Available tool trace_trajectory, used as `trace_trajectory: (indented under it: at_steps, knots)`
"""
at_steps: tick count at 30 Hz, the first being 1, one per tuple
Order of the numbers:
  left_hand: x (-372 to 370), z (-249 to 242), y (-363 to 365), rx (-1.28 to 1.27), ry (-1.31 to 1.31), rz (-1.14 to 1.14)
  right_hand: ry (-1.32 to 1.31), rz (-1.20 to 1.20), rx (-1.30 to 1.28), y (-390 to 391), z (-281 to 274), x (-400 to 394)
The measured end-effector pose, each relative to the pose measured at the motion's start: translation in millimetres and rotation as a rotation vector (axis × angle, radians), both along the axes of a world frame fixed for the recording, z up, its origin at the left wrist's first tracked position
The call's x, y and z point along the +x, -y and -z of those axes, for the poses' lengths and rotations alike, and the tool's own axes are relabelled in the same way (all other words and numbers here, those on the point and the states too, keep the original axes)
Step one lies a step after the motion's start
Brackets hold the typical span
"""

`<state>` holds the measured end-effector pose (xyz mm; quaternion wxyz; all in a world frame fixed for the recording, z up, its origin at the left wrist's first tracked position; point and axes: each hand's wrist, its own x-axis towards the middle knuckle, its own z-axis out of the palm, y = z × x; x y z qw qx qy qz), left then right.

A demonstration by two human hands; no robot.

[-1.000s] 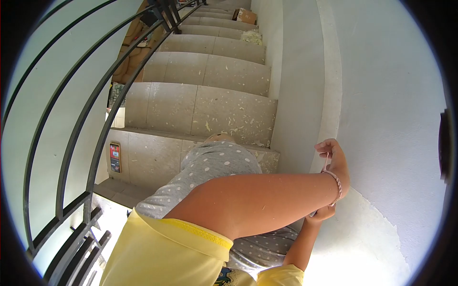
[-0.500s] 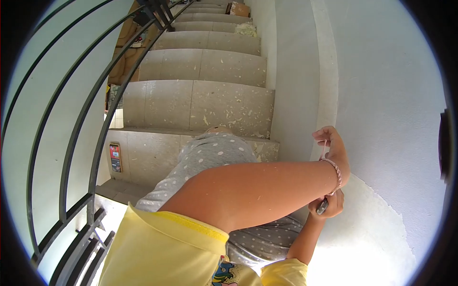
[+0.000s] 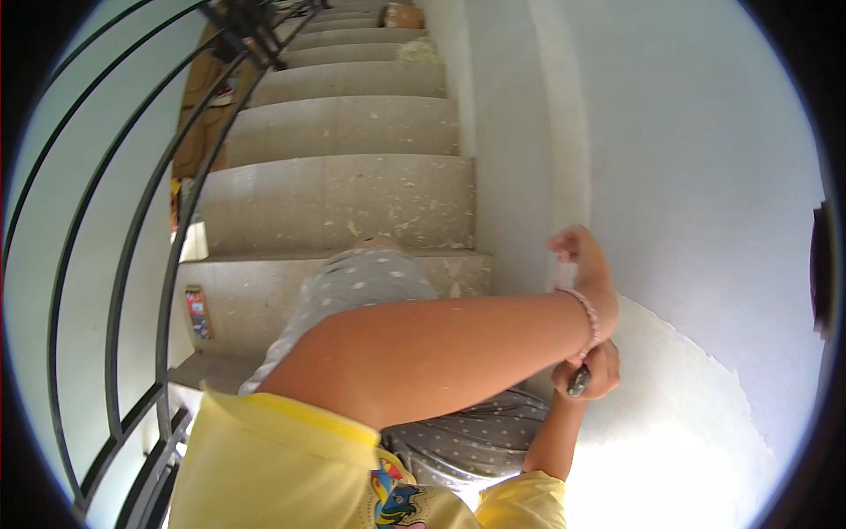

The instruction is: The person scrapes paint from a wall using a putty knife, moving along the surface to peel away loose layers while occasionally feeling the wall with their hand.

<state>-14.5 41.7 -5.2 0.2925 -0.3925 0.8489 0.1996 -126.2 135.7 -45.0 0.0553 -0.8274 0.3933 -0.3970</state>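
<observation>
My left arm reaches across to the wall [image 3: 670, 159] on the right. A braided pink bracelet [image 3: 590, 317] circles its wrist. My left hand [image 3: 592, 271] is bent at the wrist, blurred, its fingers curved and apart near the wall's pale band. I see nothing clearly held in it. Just below that wrist, my right hand [image 3: 599, 370] is closed around a dark handle [image 3: 578, 382] whose rounded end points toward me. The rest of that tool is hidden behind my hands. Beside them, a rough pale patch [image 3: 670, 379] with a ragged edge shows on the wall.
Tiled stairs [image 3: 335, 203] dotted with pale flakes lie ahead. A black metal railing [image 3: 132, 238] runs along the left. A phone-like object [image 3: 197, 312] rests on a near step. Farther along are a pale heap [image 3: 418, 52] and a cardboard box [image 3: 404, 15].
The view has shifted, so stairs, wall and both hands appear farther left. My right hand stays closed on the dark handle. The left hand is more blurred, still beside the wall.
</observation>
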Motion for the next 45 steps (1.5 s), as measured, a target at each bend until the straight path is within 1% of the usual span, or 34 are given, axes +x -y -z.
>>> trace_trajectory:
  at_steps: [3, 5, 6, 8, 10, 11, 12, 13, 15, 16, 18, 19, 20, 21, 22, 24, 25, 26, 27, 28, 29, 30, 31, 32, 33, 34, 35, 36, 37, 38, 41, 43, 44, 45]
  knots:
    - [4, 1, 9, 0.037, 0.029, 0.004, -0.053, 0.022, -0.016, 1, -7, -1]
    - [6, 7, 10, -0.114, -0.007, -0.215, -0.098, 0.047, 0.014, 0, -11, -1]
    - [5, 15, 14, -0.113, 0.017, -0.218, -0.123, 0.071, -0.006, -5, -16, 0]
    - [8, 19, 22, -0.129, 0.025, -0.225, 0.117, -0.192, 0.045, -10, -24, 5]
    - [15, 16, 23, -0.185, 0.021, -0.333, 0.047, -0.205, -0.016, -9, -22, 6]
    - [18, 15, 27, -0.189, 0.012, -0.321, -0.004, -0.219, -0.068, -6, -21, 6]
    - [21, 15, 33, -0.141, 0.005, -0.325, -0.044, -0.112, -0.098, 6, -13, 2]
    - [23, 15, 35, -0.092, -0.001, -0.328, -0.051, -0.097, -0.101, 9, -7, -2]
    - [27, 14, 35, -0.100, -0.042, -0.338, 0.108, -0.043, 0.067, 13, -2, -8]
    - [31, 12, 38, -0.108, -0.075, -0.372, 0.100, -0.044, 0.053, 13, -6, -6]
    - [38, 10, 42, -0.127, -0.082, -0.398, 0.202, -0.268, 0.002, 7, -15, 1]
    - [41, 11, 42, -0.134, -0.079, -0.413, 0.198, -0.267, -0.001, 12, -8, -2]
    - [44, 14, 41, -0.134, -0.083, -0.404, 0.130, -0.195, -0.002, 19, 7, -8]
    - [48, 17, 41, -0.153, -0.106, -0.434, 0.060, -0.121, -0.004, 23, 11, -7]
    - [51, 19, 41, -0.174, -0.132, -0.465, 0.054, -0.113, -0.009, 19, 11, -6]
    - [60, 13, 44, -0.147, -0.155, -0.471, -0.048, -0.219, -0.081, 16, 2, 1]
    - [67, 6, 42, -0.105, -0.167, -0.474, -0.054, -0.223, -0.085, 15, -6, 3]
    - [74, 1, 39, -0.107, -0.173, -0.480, 0.008, -0.325, -0.061, 15, -15, 4]
    - [80, -3, 33, -0.130, -0.232, -0.477, 0.071, -0.419, -0.033, 14, -19, 4]
    - [86, -8, 28, -0.152, -0.292, -0.466, -0.007, -0.303, -0.121, 19, -5, -3]
    - [95, -14, 25, -0.106, -0.355, -0.490, -0.012, -0.291, -0.121, 22, 6, -8]
    - [104, -19, 23, -0.060, -0.417, -0.509, 0.021, -0.284, -0.052, 25, 14, -12]
    - [112, -19, 18, -0.065, -0.423, -0.499, 0.053, -0.284, 0.012, 29, 16, -14]
    - [120, -18, 11, -0.184, -0.491, -0.501, 0.049, -0.284, 0.003, 30, 12, -14]
    - [127, -20, 7, -0.300, -0.554, -0.500, 0.066, -0.376, -0.036, 28, 3, -10]
    - [132, -23, 7, -0.307, -0.553, -0.500, 0.085, -0.473, -0.076, 29, -1, -8]
    - [136, -26, 7, -0.299, -0.515, -0.505, 0.088, -0.474, -0.081, 34, 11, -16]
    - [140, -26, 7, -0.280, -0.475, -0.501, 0.153, -0.371, 0.010, 37, 31, -30]
    - [143, -25, 5, -0.270, -0.472, -0.487, 0.217, -0.261, 0.103, 36, 37, -33]
    - [146, -24, 4, -0.269, -0.490, -0.498, 0.218, -0.247, 0.104, 29, 42, -34]
    - [153, -24, 5, -0.300, -0.505, -0.505, 0.172, -0.289, 0.067, 34, 23, -15]
    - [158, -19, 6, -0.306, -0.488, -0.518, 0.183, -0.474, -0.066, 27, 2, 0]
    - [161, -18, 6, -0.297, -0.478, -0.521, 0.098, -0.383, -0.111, 28, 11, -12]
    - [163, -17, 6, -0.284, -0.471, -0.513, 0.103, -0.367, -0.100, 27, 17, -13]
